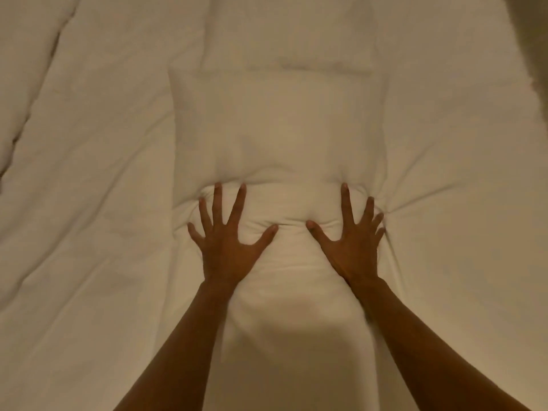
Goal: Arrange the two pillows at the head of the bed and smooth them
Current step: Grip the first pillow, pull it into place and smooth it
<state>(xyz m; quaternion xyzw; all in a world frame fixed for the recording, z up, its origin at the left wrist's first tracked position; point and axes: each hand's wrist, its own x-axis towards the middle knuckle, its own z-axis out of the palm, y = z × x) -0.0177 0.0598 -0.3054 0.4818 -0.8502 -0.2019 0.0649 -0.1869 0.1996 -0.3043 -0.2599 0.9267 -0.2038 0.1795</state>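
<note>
A white pillow (278, 129) lies lengthwise in the middle of the bed, running from the bottom edge of the view upward. Beyond its far end lies a second white pillow (284, 40), touching or slightly overlapped by it. My left hand (228, 241) presses flat on the near pillow's left half, fingers spread wide. My right hand (353, 241) presses flat on its right half, fingers also spread. The fabric dents and creases under both palms. Neither hand holds anything.
A cream duvet (89, 203) covers the bed on both sides of the pillows, wrinkled. A dark seam or fold (32, 111) runs diagonally at the far left. A dark strip past the bed's edge (530, 34) shows at the top right.
</note>
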